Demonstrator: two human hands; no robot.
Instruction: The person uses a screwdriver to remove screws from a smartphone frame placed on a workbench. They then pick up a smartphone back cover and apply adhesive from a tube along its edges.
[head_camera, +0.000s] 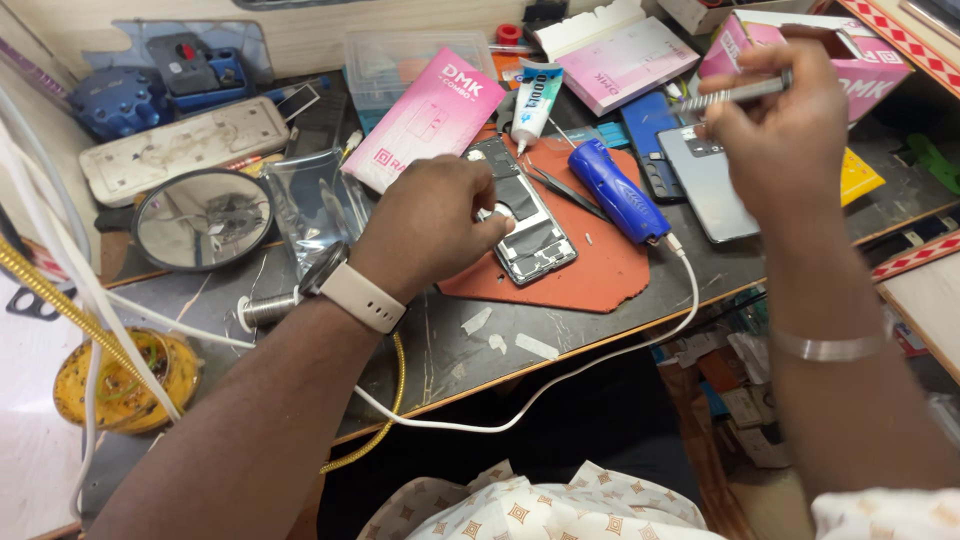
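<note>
An opened phone (535, 235) with its back removed lies on a red-brown mat (600, 270) on the workbench. My left hand (430, 225), with a pale watch at the wrist, rests on the phone's left side, fingertips pinching a small white part at its edge. My right hand (780, 125) is raised above the bench to the right and grips a slim metal screwdriver (735, 93) that points left. A blue cylindrical tool (618, 192) with a white cable lies on the mat beside the phone, and black tweezers (565, 190) lie between them.
Pink boxes (430, 115) and a glue tube (535, 100) sit behind the mat. A grey phone back (705, 180) lies at right. A round mirror (203, 218), a white power strip (185, 148) and a solder spool (265, 308) stand left. The bench edge (560, 365) runs in front.
</note>
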